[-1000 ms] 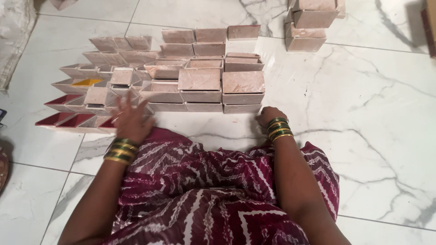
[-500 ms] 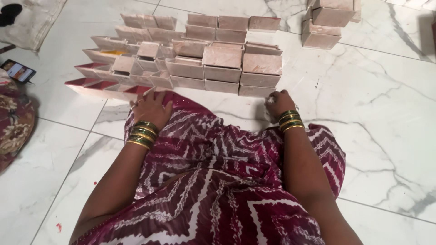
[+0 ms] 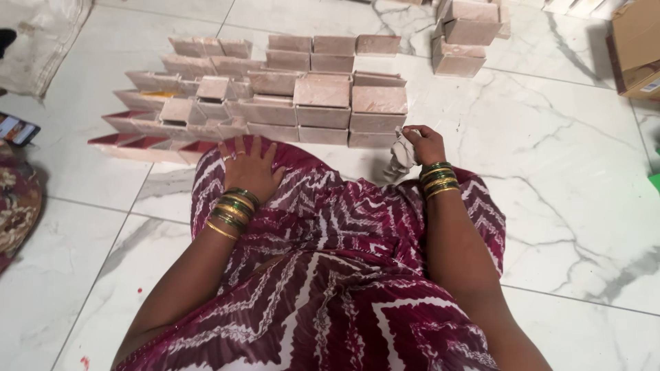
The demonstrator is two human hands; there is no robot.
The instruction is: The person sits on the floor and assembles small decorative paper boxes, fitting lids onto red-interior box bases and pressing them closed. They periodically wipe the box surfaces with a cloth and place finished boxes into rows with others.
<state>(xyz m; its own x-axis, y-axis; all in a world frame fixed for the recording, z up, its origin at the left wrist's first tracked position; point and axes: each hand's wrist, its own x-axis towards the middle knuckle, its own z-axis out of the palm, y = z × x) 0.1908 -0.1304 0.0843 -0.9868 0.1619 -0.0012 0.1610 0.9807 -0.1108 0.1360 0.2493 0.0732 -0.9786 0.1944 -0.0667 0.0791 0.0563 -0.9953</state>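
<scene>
Your left hand (image 3: 249, 165) lies flat, palm down, on the maroon zigzag-patterned cloth (image 3: 323, 275) over your knee, left of the middle of the frame. Its fingers are spread wide and hold nothing; a ring shows on one finger, and green and gold bangles (image 3: 232, 209) circle the wrist. The fingertips point toward the top of the frame and end just short of the nearest boxes.

Your right hand (image 3: 423, 143) sits right of centre, fingers curled tight around a crumpled pale rag (image 3: 400, 156) that hangs down from the fist toward the floor. A matching set of bangles (image 3: 438, 178) rings that wrist. The fist is just beside the lower right corner of the block of pale pink boxes (image 3: 323, 103), near the closest closed box (image 3: 378, 110); you cannot tell from here whether rag or knuckles touch it.

The boxes fill the upper middle of the frame in rows on the white marble floor (image 3: 570, 206). Those on the right are closed and stacked; those on the left are open trays (image 3: 137, 141) with red lining. A small separate stack of the same boxes (image 3: 467, 34) stands at the upper right, well apart from your hands. A brown carton (image 3: 636, 48) juts in at the top right edge, and a phone (image 3: 17, 128) lies at the left edge.
</scene>
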